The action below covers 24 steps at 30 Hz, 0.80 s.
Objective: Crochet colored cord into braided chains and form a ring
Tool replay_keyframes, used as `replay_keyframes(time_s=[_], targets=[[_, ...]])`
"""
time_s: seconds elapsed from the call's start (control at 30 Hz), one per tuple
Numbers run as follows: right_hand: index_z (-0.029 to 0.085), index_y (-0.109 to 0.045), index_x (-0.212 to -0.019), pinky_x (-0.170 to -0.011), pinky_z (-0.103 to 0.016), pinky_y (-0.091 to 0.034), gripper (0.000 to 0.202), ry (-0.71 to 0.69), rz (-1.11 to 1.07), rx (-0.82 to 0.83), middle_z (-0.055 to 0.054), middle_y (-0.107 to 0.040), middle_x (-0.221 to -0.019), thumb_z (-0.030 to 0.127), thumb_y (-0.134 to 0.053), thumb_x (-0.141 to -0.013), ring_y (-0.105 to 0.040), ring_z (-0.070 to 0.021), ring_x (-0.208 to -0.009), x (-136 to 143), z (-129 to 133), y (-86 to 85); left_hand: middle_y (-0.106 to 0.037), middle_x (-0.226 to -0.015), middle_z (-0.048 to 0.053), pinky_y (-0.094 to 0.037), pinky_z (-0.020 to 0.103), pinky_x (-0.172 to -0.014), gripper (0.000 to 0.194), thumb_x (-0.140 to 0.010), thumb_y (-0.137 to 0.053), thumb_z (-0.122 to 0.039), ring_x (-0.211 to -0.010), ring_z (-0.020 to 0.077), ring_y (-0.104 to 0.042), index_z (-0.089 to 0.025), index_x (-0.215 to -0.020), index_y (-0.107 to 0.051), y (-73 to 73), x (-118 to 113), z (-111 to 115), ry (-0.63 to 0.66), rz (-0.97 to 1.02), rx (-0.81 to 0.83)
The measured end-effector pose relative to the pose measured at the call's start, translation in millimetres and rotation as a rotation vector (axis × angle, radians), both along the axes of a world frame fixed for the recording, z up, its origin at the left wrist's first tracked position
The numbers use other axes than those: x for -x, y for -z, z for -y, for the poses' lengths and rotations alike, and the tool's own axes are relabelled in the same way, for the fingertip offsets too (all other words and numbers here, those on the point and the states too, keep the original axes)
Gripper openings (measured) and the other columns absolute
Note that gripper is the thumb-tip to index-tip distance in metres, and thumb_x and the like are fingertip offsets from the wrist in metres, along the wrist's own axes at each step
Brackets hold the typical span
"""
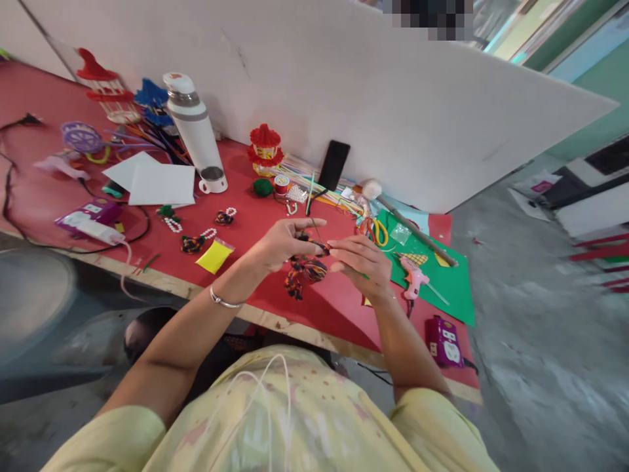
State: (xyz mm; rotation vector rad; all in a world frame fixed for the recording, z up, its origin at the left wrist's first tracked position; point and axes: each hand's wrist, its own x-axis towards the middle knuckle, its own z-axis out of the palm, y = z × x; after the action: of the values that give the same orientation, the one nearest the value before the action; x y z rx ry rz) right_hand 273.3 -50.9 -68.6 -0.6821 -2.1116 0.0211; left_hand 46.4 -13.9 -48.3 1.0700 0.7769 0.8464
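Over the red table, my left hand [282, 246] and my right hand [362, 264] meet around a multicoloured yarn piece [313, 270] in dark blue, orange and red. Fingers of both hands pinch its upper strands, and a thin dark strand rises by my left fingers. The rounded, knotted lower part hangs below my hands. To the left lie two similar yarn pieces with white bead loops, one dark and orange [193, 244], another smaller [225, 217]. A green yarn piece [167, 212] with beads sits farther left.
On the red table [344, 314] stand a white flask [194, 131] and a red lantern-like craft [265, 147]. A phone [335, 165] leans on the white board. Right are yellow-handled scissors [380, 232], a pink glue gun [415, 278], a green sheet [459, 288] and a purple box [444, 342].
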Motion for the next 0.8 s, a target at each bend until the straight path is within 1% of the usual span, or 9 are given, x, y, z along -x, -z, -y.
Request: replay_keyframes(time_s=[0.1, 0.2, 0.3, 0.37, 0.4, 0.47, 0.57, 0.67, 0.8], targets=[[0.026, -0.076, -0.116, -0.091, -0.042, -0.063, 0.02, -0.053, 0.114, 0.146, -0.009, -0.083, -0.114, 0.026, -0.071, -0.097, -0.077, -0.0225, -0.102, -2.9, 1.2, -29.1, -0.059, -0.058, -0.007, -0.031, 0.02, -0.05, 0.082, -0.061, -0.087, -0.015, -0.051, 0.006, -0.046, -0.004, -0.139, -0.066, -2.9, 1.9, -4.3, -0.104, -0.18, -0.162], [0.025, -0.08, -0.105, -0.089, -0.038, -0.062, 0.013, -0.092, 0.047, 0.366, -0.007, -0.085, -0.103, 0.029, -0.069, -0.098, -0.078, -0.0207, -0.096, -7.2, 0.4, -47.1, -0.061, -0.062, -0.005, -0.033, 0.021, -0.051, 0.076, -0.062, -0.085, -0.013, -0.053, 0.0066, -0.048, -0.005, -0.136, -0.069, -5.7, 2.3, -5.5, -0.097, -0.271, -0.254], [0.024, -0.082, -0.092, -0.077, -0.033, -0.063, 0.02, -0.083, -0.172, 0.743, -0.005, -0.084, -0.089, 0.042, -0.073, -0.095, -0.078, -0.0192, -0.082, -13.0, -5.3, -42.9, -0.063, -0.062, -0.005, -0.037, 0.021, -0.053, 0.071, -0.062, -0.084, -0.011, -0.055, 0.0074, -0.052, -0.006, -0.132, -0.072, -8.8, 3.6, -4.5, 0.033, -0.233, -0.266], [0.024, -0.082, -0.086, -0.071, -0.034, -0.064, 0.034, -0.111, -0.389, 0.953, -0.005, -0.082, -0.083, 0.057, -0.074, -0.089, -0.076, -0.0191, -0.073, -12.5, -9.6, -27.2, -0.065, -0.062, -0.004, -0.04, 0.021, -0.055, 0.071, -0.064, -0.086, -0.013, -0.055, 0.008, -0.055, -0.008, -0.133, -0.072, -9.3, 3.7, -3.4, 0.119, -0.139, -0.215], [0.025, -0.081, -0.083, -0.069, -0.035, -0.064, 0.042, -0.137, -0.528, 0.983, -0.005, -0.081, -0.08, 0.066, -0.072, -0.086, -0.076, -0.0194, -0.07, -9.8, -10.8, -17.0, -0.066, -0.063, -0.003, -0.041, 0.021, -0.055, 0.072, -0.065, -0.087, -0.015, -0.055, 0.008, -0.055, -0.009, -0.135, -0.071, -8.4, 2.9, -2.8, 0.144, -0.085, -0.176], [0.028, -0.08, -0.087, -0.072, -0.036, -0.065, 0.047, -0.151, -0.678, 0.937, -0.005, -0.081, -0.087, 0.073, -0.066, -0.086, -0.077, -0.0202, -0.077, -0.1, -10.2, 3.8, -0.069, -0.065, -0.002, -0.043, 0.021, -0.055, 0.074, -0.065, -0.089, -0.018, -0.054, 0.0079, -0.057, -0.01, -0.136, -0.07, -4.4, -0.5, -1.7, 0.151, 0.013, -0.095], [0.028, -0.081, -0.092, -0.086, -0.041, -0.065, 0.04, -0.009, -0.68, 0.601, -0.008, -0.081, -0.106, 0.066, -0.067, -0.09, -0.077, -0.0235, -0.099, 17.9, -2.4, 23.9, -0.075, -0.074, 0.003, -0.049, 0.022, -0.061, 0.071, -0.064, -0.093, -0.02, -0.063, 0.0102, -0.065, -0.01, -0.131, -0.073, 4.8, -8.3, -0.2, 0.085, 0.121, -0.022], [0.028, -0.081, -0.099, -0.089, -0.044, -0.064, 0.028, 0.104, -0.618, 0.317, -0.008, -0.081, -0.105, 0.053, -0.069, -0.094, -0.076, -0.0243, -0.1, 29.0, 7.5, 26.9, -0.077, -0.083, 0.005, -0.054, 0.025, -0.07, 0.071, -0.061, -0.095, -0.023, -0.073, 0.0138, -0.071, -0.01, -0.128, -0.073, 11.6, -14.2, 0.3, -0.055, 0.177, -0.052], [0.03, -0.08, -0.107, -0.085, -0.04, -0.063, 0.019, 0.233, -0.525, 0.206, -0.006, -0.08, -0.1, 0.041, -0.069, -0.096, -0.075, -0.0227, -0.095, 34.0, 15.6, 26.0, -0.077, -0.08, 0.004, -0.055, 0.026, -0.071, 0.077, -0.062, -0.094, -0.024, -0.072, 0.0147, -0.071, -0.01, -0.133, -0.071, 15.3, -20.9, 4.4, -0.168, 0.103, -0.121]])
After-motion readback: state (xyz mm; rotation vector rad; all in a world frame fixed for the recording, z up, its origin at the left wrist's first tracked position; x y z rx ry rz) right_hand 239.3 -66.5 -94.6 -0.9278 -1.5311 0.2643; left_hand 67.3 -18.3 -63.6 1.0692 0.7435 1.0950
